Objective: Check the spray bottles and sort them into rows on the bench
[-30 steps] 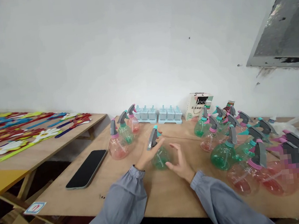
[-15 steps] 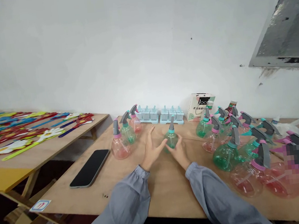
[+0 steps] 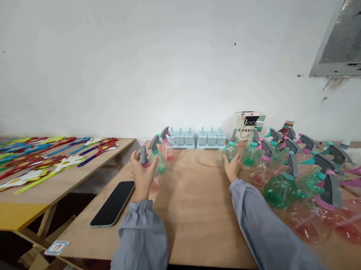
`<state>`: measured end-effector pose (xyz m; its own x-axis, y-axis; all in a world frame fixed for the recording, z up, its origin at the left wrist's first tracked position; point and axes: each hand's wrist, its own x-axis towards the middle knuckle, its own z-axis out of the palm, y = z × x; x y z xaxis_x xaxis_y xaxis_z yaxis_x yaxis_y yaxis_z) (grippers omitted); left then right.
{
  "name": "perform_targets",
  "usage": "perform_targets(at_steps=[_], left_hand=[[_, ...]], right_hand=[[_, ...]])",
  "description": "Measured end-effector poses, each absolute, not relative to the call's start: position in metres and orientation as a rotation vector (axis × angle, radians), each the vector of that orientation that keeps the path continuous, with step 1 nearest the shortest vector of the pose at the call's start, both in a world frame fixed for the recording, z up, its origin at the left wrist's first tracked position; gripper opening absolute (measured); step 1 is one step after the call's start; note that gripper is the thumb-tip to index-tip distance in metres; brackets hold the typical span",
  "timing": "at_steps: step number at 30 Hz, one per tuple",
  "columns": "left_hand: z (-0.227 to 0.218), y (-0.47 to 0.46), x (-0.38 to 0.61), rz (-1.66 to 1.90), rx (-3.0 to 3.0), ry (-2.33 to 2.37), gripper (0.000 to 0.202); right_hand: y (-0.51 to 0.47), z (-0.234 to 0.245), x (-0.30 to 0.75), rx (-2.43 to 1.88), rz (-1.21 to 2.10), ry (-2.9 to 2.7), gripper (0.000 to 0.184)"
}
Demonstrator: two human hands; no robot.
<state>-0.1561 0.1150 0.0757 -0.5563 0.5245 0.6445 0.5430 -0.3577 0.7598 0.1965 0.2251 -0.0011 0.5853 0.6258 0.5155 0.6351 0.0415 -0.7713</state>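
Note:
At the left of the table my left hand (image 3: 142, 173) reaches in front of a pink spray bottle (image 3: 155, 184), thumb and fingers spread around its grey trigger head; whether it touches the bottle I cannot tell. Right behind stand a green spray bottle (image 3: 161, 162) and another pink spray bottle (image 3: 169, 152). My right hand (image 3: 233, 166) grips the lower side of a teal-collared green spray bottle (image 3: 229, 150), at the left edge of a group of several pink and green spray bottles (image 3: 278, 191). Part of that bottle is hidden by the fingers.
Two pale-blue ice-pop moulds (image 3: 211, 138) stand at the back by a printed carton (image 3: 247, 126). A black phone (image 3: 113, 204) lies at the left. On the side table (image 3: 53, 189) are several colourful hand-shaped clappers (image 3: 70, 162). A white wall rises behind.
The green spray bottle has moved from the middle to the right beside the group, with my right hand. My left hand has left it and gone left to the pink spray bottle.

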Motion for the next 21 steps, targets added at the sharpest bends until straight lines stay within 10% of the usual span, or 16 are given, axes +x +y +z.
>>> perform_targets(at_steps=[13, 21], left_hand=[[0.072, 0.112, -0.143, -2.135, -1.822, -1.800, 0.037], [0.097, 0.076, -0.070, -3.117, -2.284, -1.757, 0.045]], right_hand=[[0.149, -0.021, 0.179, -1.364, 0.115, -1.266, 0.091], [0.114, -0.015, 0.173, -1.139, 0.322, -1.373, 0.060]])
